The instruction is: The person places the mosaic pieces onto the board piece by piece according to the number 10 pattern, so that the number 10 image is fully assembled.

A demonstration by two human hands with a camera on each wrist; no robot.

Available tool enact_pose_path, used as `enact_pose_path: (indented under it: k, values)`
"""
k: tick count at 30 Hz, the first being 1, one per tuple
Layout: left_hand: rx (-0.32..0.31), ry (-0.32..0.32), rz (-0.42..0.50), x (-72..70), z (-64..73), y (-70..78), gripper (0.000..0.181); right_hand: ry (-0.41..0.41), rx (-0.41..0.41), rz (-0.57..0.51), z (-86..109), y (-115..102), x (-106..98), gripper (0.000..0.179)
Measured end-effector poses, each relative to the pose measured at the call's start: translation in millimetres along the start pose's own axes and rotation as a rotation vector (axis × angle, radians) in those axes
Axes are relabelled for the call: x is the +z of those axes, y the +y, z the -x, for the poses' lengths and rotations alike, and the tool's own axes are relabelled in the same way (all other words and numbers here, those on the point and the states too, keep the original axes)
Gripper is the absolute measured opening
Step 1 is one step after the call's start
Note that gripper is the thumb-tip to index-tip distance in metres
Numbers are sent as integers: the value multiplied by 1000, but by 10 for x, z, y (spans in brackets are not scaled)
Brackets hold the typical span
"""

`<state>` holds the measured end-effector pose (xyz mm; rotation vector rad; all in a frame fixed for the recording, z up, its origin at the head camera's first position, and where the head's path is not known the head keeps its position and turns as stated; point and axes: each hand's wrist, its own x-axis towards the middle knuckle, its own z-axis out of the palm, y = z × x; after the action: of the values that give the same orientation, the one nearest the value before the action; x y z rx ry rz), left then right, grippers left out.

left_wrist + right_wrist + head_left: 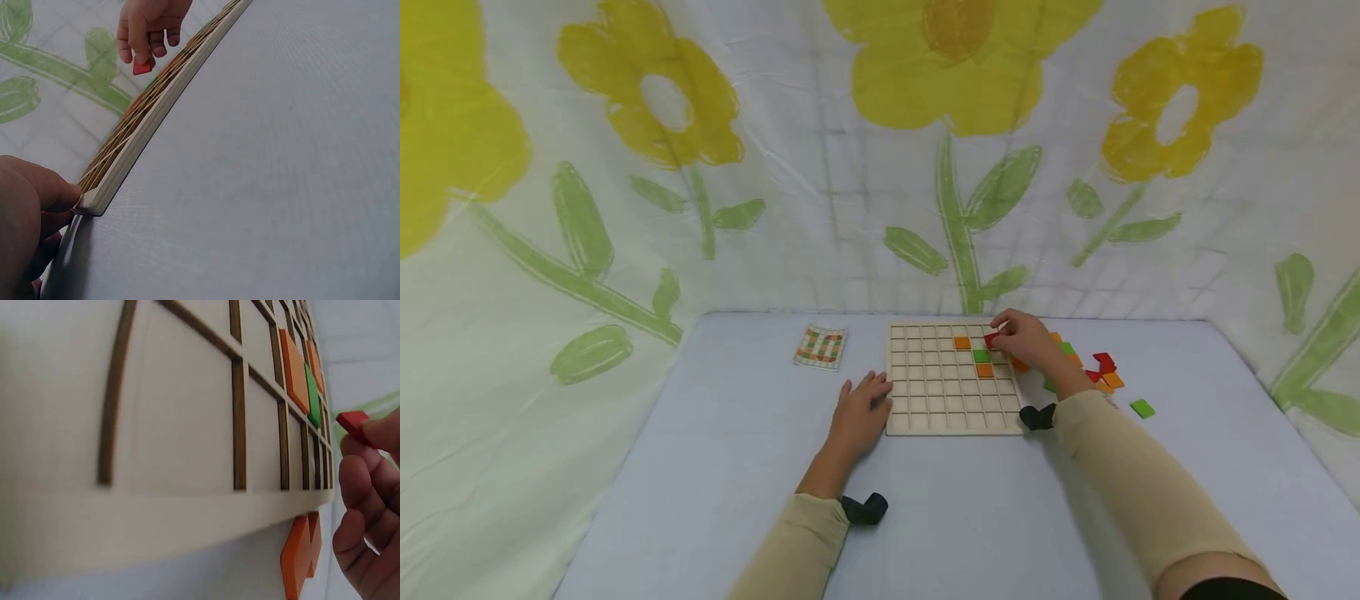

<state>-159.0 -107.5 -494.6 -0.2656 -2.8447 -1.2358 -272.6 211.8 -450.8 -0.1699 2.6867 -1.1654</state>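
A pale wooden grid board point(925, 422) lies on the table, holding an orange tile point(962, 342), a green tile point(981, 356) and a second orange tile point(984, 371) in its squares. Over the board's far right part, my right hand point(1030, 342) pinches a red square tile point(992, 341). The right wrist view shows this red tile point(353, 423) between thumb and finger, tilted and held off the board. My left hand point(859, 417) touches the board's left edge with relaxed fingers. In the left wrist view, a fingertip meets the board's corner point(92, 201).
Right of the board, loose red, orange and green tiles lie scattered, partly hidden by the right arm; a green tile point(1142, 408) lies apart. A patterned card point(821, 347) lies left of the board. A flower-printed cloth point(865, 208) hangs behind the white table point(955, 517).
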Motion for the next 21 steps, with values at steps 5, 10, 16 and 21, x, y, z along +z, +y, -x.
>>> enact_pose_path:
  k: [5, 10, 16, 21]
  values:
    - [0, 0, -4, 2, 6, 13, 33, 1, -21, 39, -23, -85, 16, 28]
    - [0, 3, -8, 2, 5, 10, 33, -8, -31, 59, -55, -143, 45, 30]
    - [-10, 2, -14, 4, 3, 8, 33, -33, -26, 75, -129, -164, 97, 29]
    - [-9, 4, -13, 7, 2, 5, 34, -34, -52, 164, -193, -162, 145, 27]
